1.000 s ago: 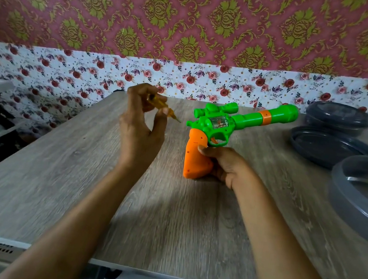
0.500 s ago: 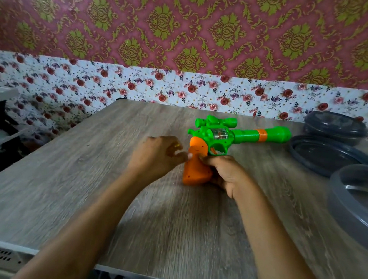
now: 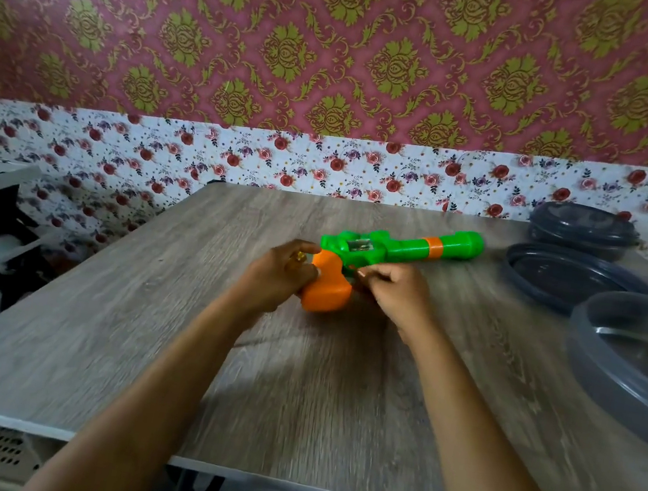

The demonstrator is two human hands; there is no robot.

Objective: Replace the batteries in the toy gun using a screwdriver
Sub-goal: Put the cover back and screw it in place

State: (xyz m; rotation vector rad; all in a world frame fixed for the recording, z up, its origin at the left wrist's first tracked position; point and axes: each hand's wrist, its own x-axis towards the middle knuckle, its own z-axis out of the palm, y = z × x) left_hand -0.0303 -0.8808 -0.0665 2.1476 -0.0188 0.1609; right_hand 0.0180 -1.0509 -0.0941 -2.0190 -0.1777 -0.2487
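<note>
Orange-handled toy gun (image 3: 372, 248), right hand (image 3: 395, 293) pinching its trigger guard, left hand (image 3: 279, 280) — grip closed, seemingly on yellow screwdriver (image 3: 300, 257)

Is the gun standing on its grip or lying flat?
Lying flat. The gun shows its side window upward, barrel along the table.
</note>
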